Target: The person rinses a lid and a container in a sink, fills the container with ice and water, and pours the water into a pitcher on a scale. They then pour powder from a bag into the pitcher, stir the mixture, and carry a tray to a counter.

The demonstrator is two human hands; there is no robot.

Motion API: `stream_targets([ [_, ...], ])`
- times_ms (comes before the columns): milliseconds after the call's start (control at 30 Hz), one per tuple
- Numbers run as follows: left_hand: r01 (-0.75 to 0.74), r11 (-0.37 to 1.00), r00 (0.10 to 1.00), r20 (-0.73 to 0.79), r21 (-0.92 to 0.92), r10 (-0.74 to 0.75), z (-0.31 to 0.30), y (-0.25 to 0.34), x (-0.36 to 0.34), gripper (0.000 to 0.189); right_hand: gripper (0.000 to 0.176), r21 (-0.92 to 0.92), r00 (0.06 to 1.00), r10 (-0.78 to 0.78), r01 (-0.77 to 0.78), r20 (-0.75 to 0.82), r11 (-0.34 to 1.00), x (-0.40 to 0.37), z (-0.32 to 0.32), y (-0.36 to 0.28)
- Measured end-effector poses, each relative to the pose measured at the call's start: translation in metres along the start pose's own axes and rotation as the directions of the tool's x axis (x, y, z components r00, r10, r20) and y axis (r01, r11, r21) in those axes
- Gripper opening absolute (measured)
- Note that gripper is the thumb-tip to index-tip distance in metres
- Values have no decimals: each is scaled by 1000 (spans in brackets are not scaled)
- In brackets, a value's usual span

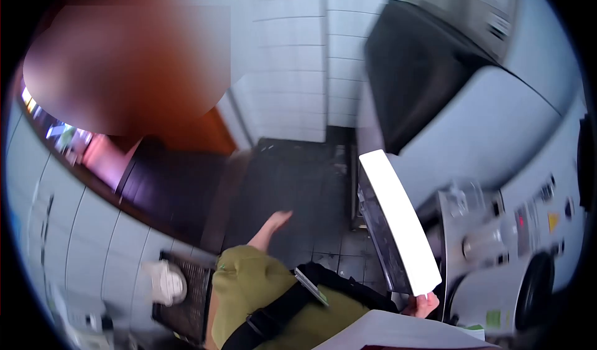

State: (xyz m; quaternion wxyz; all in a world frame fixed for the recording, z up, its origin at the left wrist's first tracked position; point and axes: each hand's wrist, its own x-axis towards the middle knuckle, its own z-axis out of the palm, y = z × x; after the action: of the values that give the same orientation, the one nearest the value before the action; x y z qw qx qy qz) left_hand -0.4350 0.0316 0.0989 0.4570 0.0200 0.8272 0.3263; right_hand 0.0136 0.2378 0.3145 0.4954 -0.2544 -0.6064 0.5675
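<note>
Hands, two: right hand (425, 303) grips the lower end of one white oblong plastic drawer (398, 225). Left hand (278, 220), empty, loosely open, well apart from it.

Your drawer front (398, 225) at four o'clock is plain white; your sleeve (249, 281) at six olive green, its strap (280, 316) black; floor (292, 182) at twelve dark grey, gridded; wall (286, 57) beyond white, tiled.
</note>
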Motion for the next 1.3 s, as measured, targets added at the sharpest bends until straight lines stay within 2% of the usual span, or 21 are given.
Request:
stream_targets([
  [33,245,882,962,-213,403,-169,-17,-51,-34,47,28,67,998,35,-38,49,997,18,19,9],
  [67,498,542,864,-437,677,-249,-27,-97,-81,44,28,128,993,78,-90,94,988,29,39,15],
  [100,454,675,884,-391,582,-257,-41,-148,-107,39,28,148,996,72,-78,47,986,39,73,19],
  [133,425,841,883,-360,334,-303,-46,-230,-86,34,32,172,974,111,-145,196,974,55,109,12],
  [200,395,863,895,-78,-316,-438,-39,-273,-123,41,28,195,936,105,-178,335,964,71,179,22],
  [300,486,780,870,308,-394,-386,-44,-325,-113,54,26,250,843,120,-287,525,925,80,295,38],
  [400,257,886,961,4,-386,-277,-102,-299,-108,56,30,289,810,144,-360,569,887,67,425,54],
  [433,-117,991,946,-298,59,129,-123,-324,-69,49,30,294,785,140,-382,603,876,60,469,59],
  [533,2,997,882,-470,-80,-39,-246,-258,-71,44,31,254,699,103,-387,707,887,43,592,66],
  [633,-361,926,775,-586,-106,235,-369,-241,-36,38,31,214,600,119,-454,791,865,23,719,79],
  [700,-492,827,704,-683,-272,194,-460,-210,-42,29,32,227,544,96,-496,833,838,8,803,89],
  [767,-816,484,366,-931,-317,6,-539,-175,-51,19,33,212,494,93,-526,865,824,-6,887,106],
  [800,-942,262,170,-972,-208,-160,-577,-144,-72,14,33,197,455,98,-558,885,806,-16,932,108],
  [833,-987,159,8,-985,-36,-172,-611,-126,-92,10,33,196,412,83,-589,907,784,-26,976,116],
  [900,-914,164,-367,-929,371,54,-676,-115,-120,9,32,188,330,39,-626,943,757,-49,1069,128],
  [933,-871,-101,-490,-852,480,184,-709,-112,-127,11,32,181,316,45,-649,948,738,-58,1117,133],
  [1000,-782,-405,-623,-567,474,539,-788,-106,-145,25,32,161,172,-63,-645,983,747,-72,1215,140],
  [1067,-877,-331,-476,-549,347,687,-858,-99,-158,49,32,134,75,-111,-622,991,771,-95,1305,125],
  [1133,-925,-332,-373,-608,184,701,-919,-105,-160,37,33,111,-16,-152,-602,988,791,-120,1394,107],
  [1233,-929,-309,-350,-754,204,555,-995,-135,-153,27,33,97,-83,-199,-654,977,750,-169,1519,93],
  [1300,-912,-286,-408,-724,293,556,-1057,-178,-132,22,33,87,-125,-237,-691,963,718,-215,1601,102],
])
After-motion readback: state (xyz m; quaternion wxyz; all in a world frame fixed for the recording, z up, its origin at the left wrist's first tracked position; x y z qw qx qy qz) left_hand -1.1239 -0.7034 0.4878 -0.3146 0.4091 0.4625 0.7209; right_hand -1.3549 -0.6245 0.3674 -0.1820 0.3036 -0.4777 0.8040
